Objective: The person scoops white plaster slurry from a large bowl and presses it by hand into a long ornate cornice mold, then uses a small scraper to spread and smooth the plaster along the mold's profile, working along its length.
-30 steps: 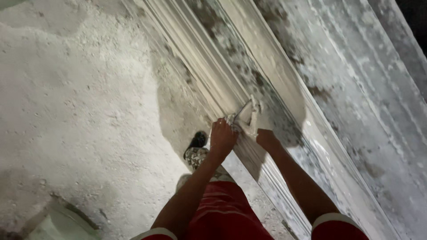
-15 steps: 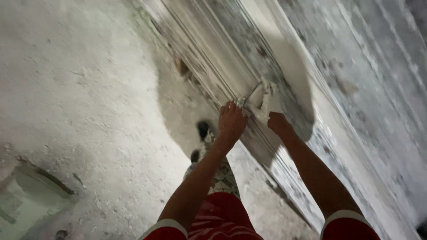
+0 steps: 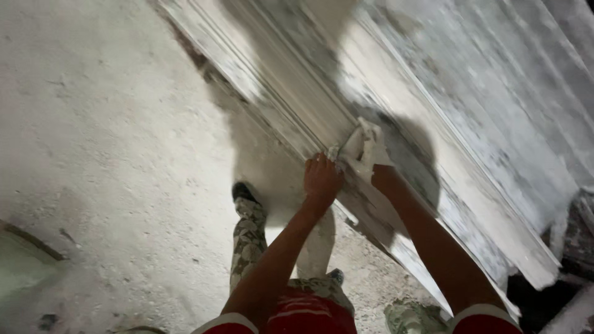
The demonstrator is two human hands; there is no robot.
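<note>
A long white plaster moulding with ridged profiles runs diagonally across a work surface from upper left to lower right. My left hand grips its near edge with fingers curled. Beside it, my right hand, coated in white plaster, presses a small white tool or lump of plaster against the moulding's surface. What exactly it holds is hard to make out. Both arms show red sleeves with white cuffs.
A dusty pale concrete floor spreads to the left. My patterned trouser leg and dark shoe stand below the moulding. A plaster-streaked slab lies beyond it. Dark debris sits at the right edge.
The view has shifted along the moulding. Both hands stay together on its near edge, with the right hand's plaster lump sliding along the surface.
</note>
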